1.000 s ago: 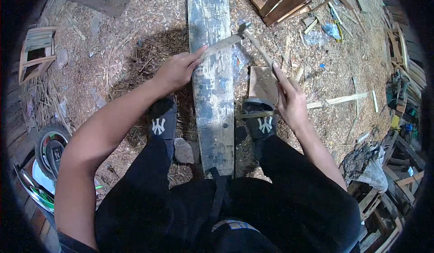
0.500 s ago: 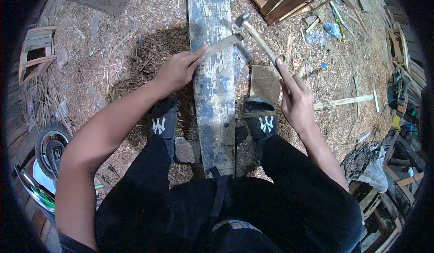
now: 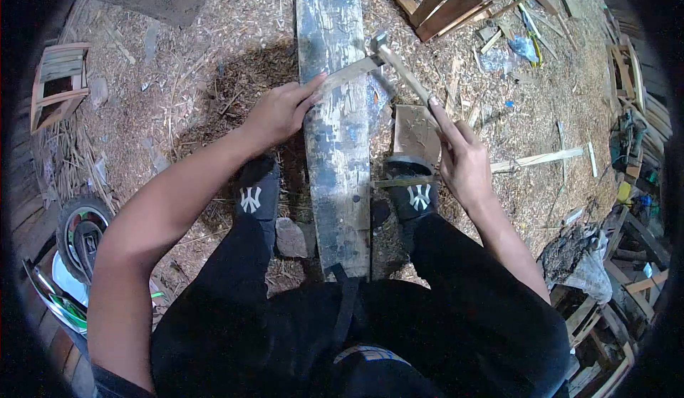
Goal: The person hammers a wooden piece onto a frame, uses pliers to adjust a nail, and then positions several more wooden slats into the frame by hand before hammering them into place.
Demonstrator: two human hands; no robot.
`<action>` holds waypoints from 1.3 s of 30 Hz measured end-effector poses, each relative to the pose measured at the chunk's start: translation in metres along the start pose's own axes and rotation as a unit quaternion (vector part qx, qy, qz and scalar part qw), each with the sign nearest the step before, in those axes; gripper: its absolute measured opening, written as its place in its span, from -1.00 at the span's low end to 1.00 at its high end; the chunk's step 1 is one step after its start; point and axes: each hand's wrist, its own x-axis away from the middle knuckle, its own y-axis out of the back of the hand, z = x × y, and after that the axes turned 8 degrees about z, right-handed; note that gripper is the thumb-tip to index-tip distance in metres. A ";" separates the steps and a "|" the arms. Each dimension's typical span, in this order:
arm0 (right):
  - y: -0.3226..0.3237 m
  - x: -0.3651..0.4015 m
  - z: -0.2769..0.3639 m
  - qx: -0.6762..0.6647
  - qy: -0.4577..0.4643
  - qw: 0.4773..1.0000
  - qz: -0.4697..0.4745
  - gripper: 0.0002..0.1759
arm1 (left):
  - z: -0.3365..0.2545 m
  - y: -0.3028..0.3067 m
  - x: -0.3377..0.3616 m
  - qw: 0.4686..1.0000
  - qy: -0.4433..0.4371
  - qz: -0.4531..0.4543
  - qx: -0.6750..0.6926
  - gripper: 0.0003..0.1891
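Note:
My left hand [image 3: 285, 111] pinches the near end of a thin wooden strip [image 3: 350, 71] that lies slanted across a worn plank [image 3: 335, 124] with flaking paint. My right hand [image 3: 463, 157] is closed round the handle of a hammer [image 3: 406, 72], index finger stretched along it. The hammer's head is over the strip's far end, just past the plank's right edge; whether they touch I cannot tell. Another thin stick [image 3: 402, 181] lies across the right slipper, its right end near my right hand.
Wood shavings cover the ground. A wooden frame [image 3: 456, 3] stands at the top right, another [image 3: 60, 85] at the left. A brown block [image 3: 417, 133] sits right of the plank, a wheel [image 3: 82, 234] at the left edge, and scrap wood with a plastic bag [image 3: 591, 277] at the right.
The hammer head has come down slightly toward the strip's far end. My right hand has shifted a little left and down. My left hand stays nearly where it was.

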 end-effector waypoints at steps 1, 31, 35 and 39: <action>0.000 0.002 0.002 -0.001 -0.001 1.000 0.001 -0.19 | -0.001 0.000 0.001 1.000 0.000 -0.001 0.002 -0.51; -0.006 -0.005 0.001 -0.109 0.042 0.990 -0.078 -0.43 | 0.000 0.002 0.000 1.000 0.006 0.011 0.009 -0.50; -0.005 -0.004 0.004 -0.128 0.015 0.990 -0.052 -0.43 | 0.001 0.003 0.000 0.999 0.017 0.026 0.010 -0.50; -0.008 -0.004 0.000 -0.142 0.014 0.989 -0.043 -0.40 | 0.001 0.003 0.000 1.000 0.007 0.015 0.009 -0.49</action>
